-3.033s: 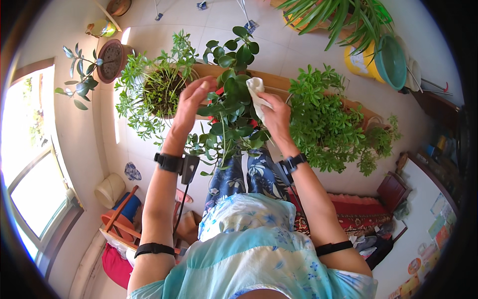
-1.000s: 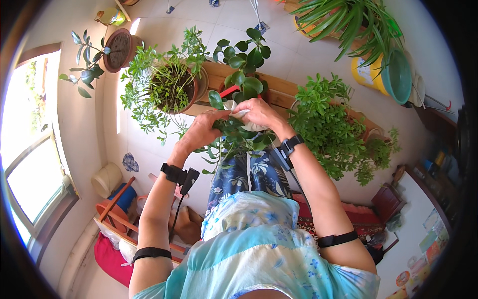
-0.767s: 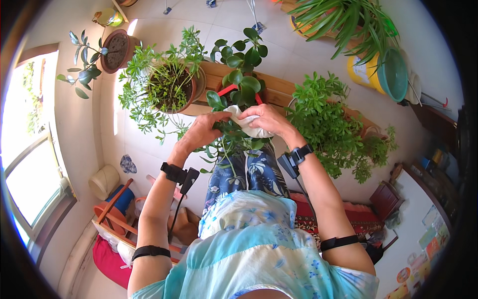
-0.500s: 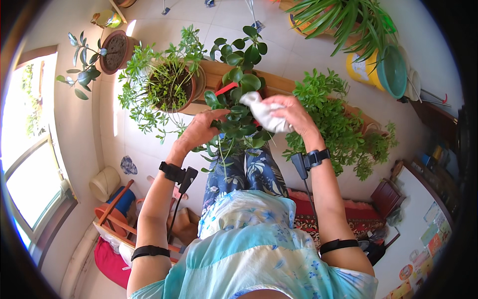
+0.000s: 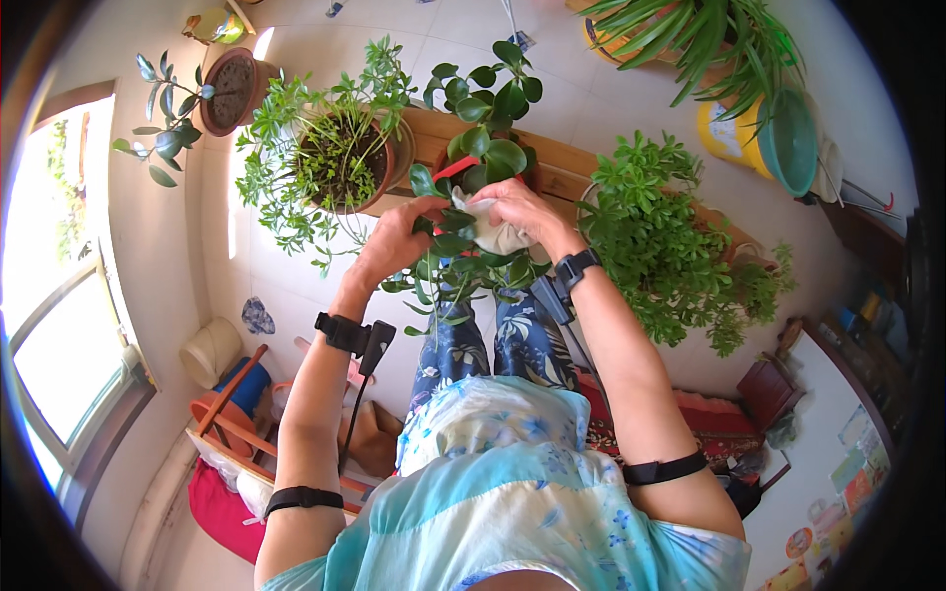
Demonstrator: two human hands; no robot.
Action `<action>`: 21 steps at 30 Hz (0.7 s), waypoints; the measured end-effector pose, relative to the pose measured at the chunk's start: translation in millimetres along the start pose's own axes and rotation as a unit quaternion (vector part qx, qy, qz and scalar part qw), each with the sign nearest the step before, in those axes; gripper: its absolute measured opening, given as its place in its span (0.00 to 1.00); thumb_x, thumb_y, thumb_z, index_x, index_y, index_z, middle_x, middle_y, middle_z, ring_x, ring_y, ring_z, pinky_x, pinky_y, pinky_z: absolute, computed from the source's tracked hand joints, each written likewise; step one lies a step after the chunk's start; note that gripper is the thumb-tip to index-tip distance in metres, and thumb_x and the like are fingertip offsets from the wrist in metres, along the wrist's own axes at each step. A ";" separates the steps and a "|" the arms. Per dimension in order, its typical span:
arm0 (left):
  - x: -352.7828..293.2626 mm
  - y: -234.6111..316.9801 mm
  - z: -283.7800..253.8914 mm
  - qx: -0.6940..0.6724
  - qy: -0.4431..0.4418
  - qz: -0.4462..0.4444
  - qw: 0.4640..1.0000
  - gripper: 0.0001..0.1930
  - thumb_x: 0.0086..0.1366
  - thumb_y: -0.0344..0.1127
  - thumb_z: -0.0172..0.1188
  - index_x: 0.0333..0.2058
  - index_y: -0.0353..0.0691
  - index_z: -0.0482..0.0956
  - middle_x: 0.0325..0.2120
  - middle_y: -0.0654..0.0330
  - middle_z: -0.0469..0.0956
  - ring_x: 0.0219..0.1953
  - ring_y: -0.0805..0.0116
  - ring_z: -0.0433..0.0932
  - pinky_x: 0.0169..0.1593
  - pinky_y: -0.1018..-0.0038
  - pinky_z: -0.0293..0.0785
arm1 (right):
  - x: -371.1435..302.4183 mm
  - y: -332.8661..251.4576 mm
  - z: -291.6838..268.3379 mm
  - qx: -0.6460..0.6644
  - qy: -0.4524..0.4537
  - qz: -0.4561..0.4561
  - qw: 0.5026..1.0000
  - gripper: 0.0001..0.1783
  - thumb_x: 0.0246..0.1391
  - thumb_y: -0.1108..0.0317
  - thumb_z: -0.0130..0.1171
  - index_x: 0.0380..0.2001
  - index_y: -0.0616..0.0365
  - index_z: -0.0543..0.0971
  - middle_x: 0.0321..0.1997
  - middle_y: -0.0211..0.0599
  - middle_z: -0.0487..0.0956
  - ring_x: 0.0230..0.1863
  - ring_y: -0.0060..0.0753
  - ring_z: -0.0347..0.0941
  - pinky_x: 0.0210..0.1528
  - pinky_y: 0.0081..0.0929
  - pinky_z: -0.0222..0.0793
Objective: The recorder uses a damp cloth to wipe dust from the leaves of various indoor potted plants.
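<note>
In front of me a potted plant with thick, rounded dark green leaves (image 5: pixel 506 156) stands on a wooden bench (image 5: pixel 567 167). My right hand (image 5: pixel 524 212) grips a white cloth (image 5: pixel 496 234), which lies against the leaves at the middle of the plant. On the plant's left side my left hand (image 5: pixel 398 236) has its fingers closed round a leaf, its tips partly covered by foliage. The two hands are close together, with the cloth's edge near the left fingertips. Red strips show among the leaves.
On the bench's left stands a leafy potted plant (image 5: pixel 340 167); a bushy green plant (image 5: pixel 645 241) is on its right. Farther right are a yellow bucket (image 5: pixel 727 138) and a teal basin (image 5: pixel 788 143). A small potted plant (image 5: pixel 233 94) stands far left, near the window (image 5: pixel 64 345).
My right hand has moved left and slightly down with the cloth, from beside the plant onto its leaves. My left hand has shifted slightly and stays at the plant's left side.
</note>
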State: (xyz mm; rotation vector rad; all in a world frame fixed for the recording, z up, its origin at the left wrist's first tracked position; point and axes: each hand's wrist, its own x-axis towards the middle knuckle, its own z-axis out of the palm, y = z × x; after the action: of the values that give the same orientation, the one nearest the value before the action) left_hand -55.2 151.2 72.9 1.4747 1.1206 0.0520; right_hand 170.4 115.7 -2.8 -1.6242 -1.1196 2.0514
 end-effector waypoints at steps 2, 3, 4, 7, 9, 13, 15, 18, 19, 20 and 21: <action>0.2 -0.4 -0.2 0.000 0.003 0.013 1.000 0.27 0.48 0.18 0.56 0.51 0.37 0.74 0.37 0.53 0.82 0.40 0.58 0.80 0.44 0.69 0.74 | -9.5 3.1 4.2 0.078 -0.027 0.020 0.996 0.29 0.32 0.79 0.48 0.44 0.64 0.80 0.36 0.41 0.81 0.35 0.29 0.76 0.42 0.21 0.70; 1.3 -1.3 -0.7 0.000 0.001 0.018 1.000 0.27 0.48 0.17 0.56 0.51 0.37 0.73 0.37 0.53 0.82 0.40 0.58 0.80 0.44 0.69 0.74 | -15.8 5.0 5.5 0.077 -0.025 0.020 0.997 0.29 0.32 0.79 0.48 0.44 0.64 0.80 0.36 0.41 0.81 0.35 0.29 0.76 0.42 0.21 0.70; 2.1 -1.4 -0.8 0.000 0.000 0.023 1.000 0.27 0.48 0.17 0.56 0.51 0.37 0.73 0.37 0.52 0.81 0.40 0.58 0.80 0.44 0.69 0.74 | -22.8 7.2 6.5 0.147 -0.034 0.021 0.988 0.29 0.32 0.79 0.48 0.45 0.66 0.79 0.38 0.42 0.81 0.36 0.29 0.76 0.43 0.21 0.70; 2.2 1.9 -2.0 -0.003 0.004 0.039 0.999 0.27 0.48 0.16 0.55 0.51 0.36 0.73 0.36 0.52 0.81 0.39 0.58 0.80 0.44 0.70 0.74 | -47.0 2.3 7.6 0.227 -0.038 0.021 0.973 0.29 0.33 0.78 0.49 0.46 0.68 0.78 0.40 0.42 0.81 0.38 0.29 0.77 0.46 0.21 0.71; 5.1 -2.8 -2.7 -0.002 0.000 0.042 0.999 0.27 0.48 0.16 0.56 0.51 0.36 0.73 0.35 0.52 0.81 0.39 0.58 0.80 0.44 0.69 0.74 | -67.0 -7.6 8.8 0.255 -0.014 0.021 0.967 0.28 0.35 0.77 0.50 0.46 0.67 0.78 0.42 0.41 0.80 0.41 0.30 0.77 0.47 0.21 0.71; 1.8 -5.9 -3.5 -0.002 -0.025 0.033 0.999 0.27 0.48 0.16 0.56 0.51 0.37 0.74 0.35 0.52 0.80 0.38 0.60 0.79 0.44 0.69 0.74 | -99.5 -2.9 5.9 0.279 0.083 -0.023 0.956 0.28 0.35 0.76 0.51 0.47 0.66 0.77 0.42 0.40 0.80 0.42 0.29 0.76 0.48 0.20 0.70; -0.2 -4.5 -3.5 0.010 -0.033 0.046 0.998 0.28 0.49 0.17 0.55 0.52 0.38 0.73 0.36 0.55 0.79 0.37 0.66 0.78 0.43 0.72 0.74 | -110.0 8.0 -1.2 0.303 0.134 -0.021 0.943 0.27 0.37 0.77 0.51 0.46 0.66 0.77 0.42 0.42 0.80 0.41 0.31 0.77 0.47 0.23 0.73; 1.2 -6.4 -3.9 0.025 -0.031 0.065 0.997 0.28 0.49 0.16 0.55 0.52 0.37 0.73 0.35 0.57 0.78 0.37 0.67 0.78 0.42 0.72 0.74 | -119.6 8.3 -1.9 0.345 0.190 -0.030 0.919 0.26 0.40 0.77 0.51 0.48 0.68 0.76 0.42 0.41 0.80 0.40 0.30 0.77 0.46 0.24 0.74; 4.0 -8.8 -3.7 0.027 -0.022 0.071 0.997 0.28 0.48 0.16 0.56 0.51 0.36 0.74 0.34 0.54 0.79 0.37 0.63 0.79 0.42 0.70 0.74 | -120.1 6.2 -0.9 0.360 0.207 -0.059 0.908 0.26 0.40 0.77 0.51 0.48 0.69 0.76 0.41 0.41 0.80 0.39 0.31 0.78 0.46 0.24 0.74; 7.6 -11.4 -3.7 0.028 -0.022 0.076 0.997 0.28 0.48 0.16 0.56 0.51 0.36 0.74 0.34 0.54 0.79 0.37 0.63 0.79 0.42 0.70 0.74 | -120.3 3.6 -0.3 0.375 0.224 -0.090 0.895 0.26 0.40 0.77 0.51 0.48 0.70 0.75 0.41 0.41 0.80 0.38 0.31 0.78 0.45 0.25 0.75; 14.1 -13.8 -2.7 -0.089 -0.041 0.045 0.994 0.28 0.48 0.16 0.55 0.51 0.35 0.74 0.34 0.56 0.77 0.35 0.64 0.79 0.40 0.71 0.75 | -109.2 10.2 0.3 0.365 0.254 -0.099 0.890 0.25 0.41 0.76 0.52 0.47 0.73 0.75 0.39 0.42 0.80 0.37 0.31 0.78 0.44 0.25 0.75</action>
State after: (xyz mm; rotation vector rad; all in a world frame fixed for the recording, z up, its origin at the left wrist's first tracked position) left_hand -57.5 159.7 55.0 1.3552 0.9579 0.1480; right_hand 207.2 38.1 65.2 -1.4270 -0.2522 1.4920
